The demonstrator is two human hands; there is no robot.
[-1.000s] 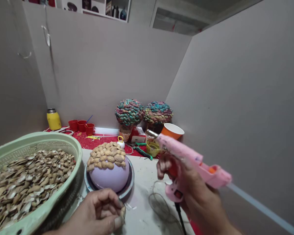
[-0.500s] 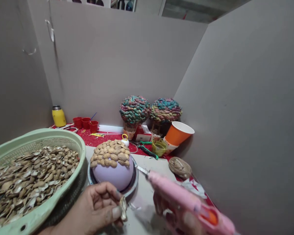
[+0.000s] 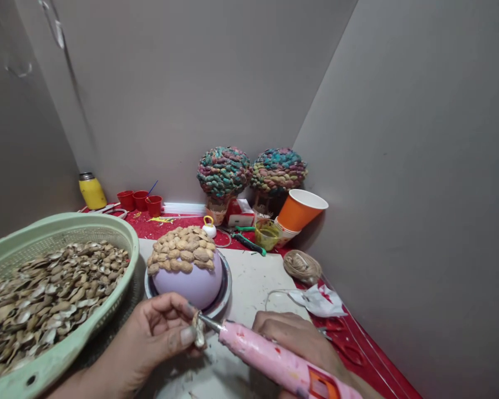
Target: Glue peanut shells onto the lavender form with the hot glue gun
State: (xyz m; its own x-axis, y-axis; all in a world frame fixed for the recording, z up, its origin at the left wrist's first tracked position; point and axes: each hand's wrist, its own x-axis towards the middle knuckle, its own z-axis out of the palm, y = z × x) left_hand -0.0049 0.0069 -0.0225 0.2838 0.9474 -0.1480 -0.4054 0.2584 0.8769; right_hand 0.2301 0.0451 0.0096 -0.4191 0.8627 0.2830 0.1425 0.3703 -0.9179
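Between the thumb and fingers of my left hand (image 3: 153,335) is a peanut shell (image 3: 199,331), hollow side toward the right. My right hand (image 3: 297,343) grips a pink hot glue gun (image 3: 270,354), and its metal nozzle meets the upper edge of the shell. Just beyond my left hand, a lilac ball (image 3: 191,285) rests in a round metal bowl (image 3: 225,293). Rows of peanut shells (image 3: 185,249) cover the ball's top, while its lower part is bare.
A green basket (image 3: 128,233) of loose peanut shells stands at left. Behind are red cups (image 3: 153,206), two shell-covered coloured balls (image 3: 224,172), an orange paper cup (image 3: 301,210), green-handled pliers (image 3: 249,244) and a yellow bottle (image 3: 92,191). Twine (image 3: 303,267) lies at right.
The glue gun has swung down and left, bringing its nozzle from beside the ball to the peanut shell. My left hand still pinches the shell. The view has tilted slightly down.
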